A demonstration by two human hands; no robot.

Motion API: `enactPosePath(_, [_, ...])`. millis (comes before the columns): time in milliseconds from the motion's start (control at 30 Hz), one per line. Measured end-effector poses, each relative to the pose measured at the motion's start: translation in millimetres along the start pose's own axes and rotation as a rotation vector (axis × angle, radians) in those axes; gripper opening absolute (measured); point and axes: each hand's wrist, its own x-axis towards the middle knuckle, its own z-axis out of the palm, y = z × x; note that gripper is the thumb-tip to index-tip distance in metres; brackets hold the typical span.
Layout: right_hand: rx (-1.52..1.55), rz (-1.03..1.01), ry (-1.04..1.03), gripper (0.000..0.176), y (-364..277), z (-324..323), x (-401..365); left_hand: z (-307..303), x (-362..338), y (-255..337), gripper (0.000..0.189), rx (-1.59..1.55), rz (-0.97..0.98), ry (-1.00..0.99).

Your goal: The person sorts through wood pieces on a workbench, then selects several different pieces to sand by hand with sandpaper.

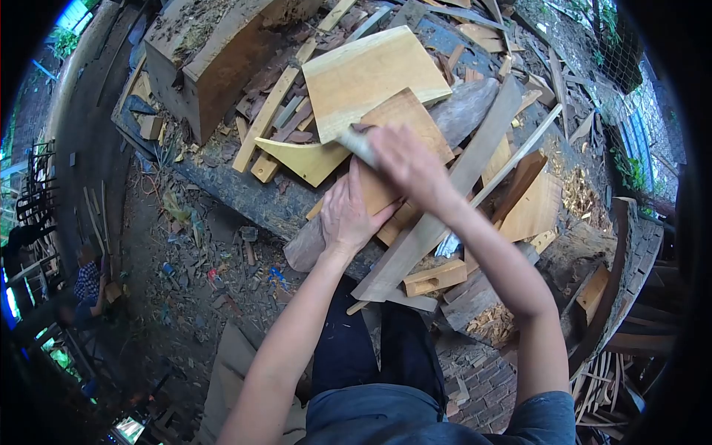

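Note:
My left hand (345, 213) grips the near left edge of a brown wooden board (408, 119), thumb and fingers around it. Over the board, my right hand (406, 163) is closed on a pale, flat-looking piece (357, 146), perhaps sandpaper; motion blur hides its exact kind. The board lies tilted on other timber, its middle covered by my hands. Behind it rests a wide light plank (371, 70). A yellowish curved offcut (308, 159) sits just left of my hands.
A large hollowed wood block (200, 89) stands at the back left. One long grey plank (452, 185) slants past my right forearm. Near the front lies a small block with a hole (436, 278). Bark and scraps cover the dark work surface (245, 196). Another person (89, 289) is far left.

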Motion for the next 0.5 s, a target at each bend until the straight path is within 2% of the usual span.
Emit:
enactPosePath(67, [0.079,0.385,-0.156,0.046,33,-19,30,3,-4,1,0.107,0.000,0.014,0.009])
enactPosePath(100, [0.077,0.386,-0.150,0.046,33,-18,30,2,-2,1,0.109,0.006,0.035,0.028])
enactPosePath(167, [-0.136,0.152,0.021,0.044,26,-9,26,1,1,0,0.109,0.000,0.036,0.031])
enactPosePath(200, [-0.106,0.077,-0.005,0.048,8,-5,18,1,0,-1,0.109,-0.005,0.030,0.031])
enactPosePath(267, [0.031,0.096,-0.026,0.053,-19,-4,3,1,-1,-1,0.105,0.083,-0.023,-0.073])
enactPosePath(333, [0.073,0.093,0.001,0.054,-16,-6,2,0,-1,-1,0.101,0.089,-0.026,-0.091])
enactPosePath(400, [0.390,0.230,0.100,0.052,-8,-6,8,1,1,1,0.104,0.059,-0.017,-0.036])
enactPosePath(467, [0.481,0.443,0.229,0.057,4,-11,16,0,1,1,0.114,0.005,0.000,-0.008])
enactPosePath(500, [0.420,0.477,0.294,0.055,17,-22,27,1,0,0,0.115,0.011,0.009,0.005])
